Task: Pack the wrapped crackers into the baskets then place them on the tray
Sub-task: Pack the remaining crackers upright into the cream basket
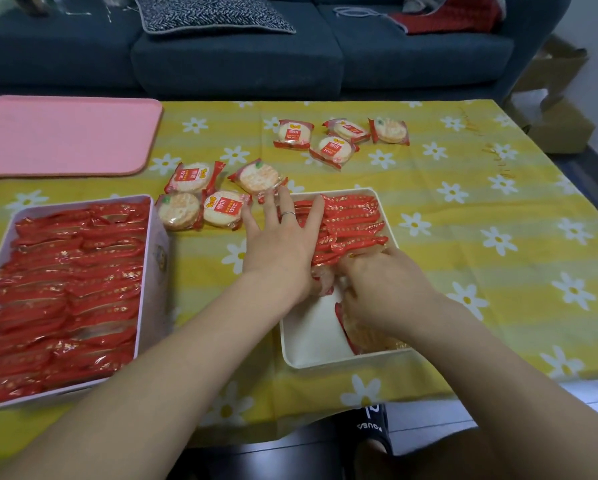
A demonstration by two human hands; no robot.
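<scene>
In the white basket, the right hand pinched a wrapped cracker; the left hand lay flat on packed rows. Beyond the basket lay loose crackers: light, brittle, slick-wrapped, probably best held by their edges.

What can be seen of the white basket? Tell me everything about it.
The white basket is a shallow rectangular tub, plastic-looking, with rounded corners, sitting flat on the yellow flowered tablecloth. Red-wrapped crackers stand on edge in a row filling its far part; the near part shows bare white floor. The left hand lies spread over the row, and the right hand grips packets inside it.
</scene>
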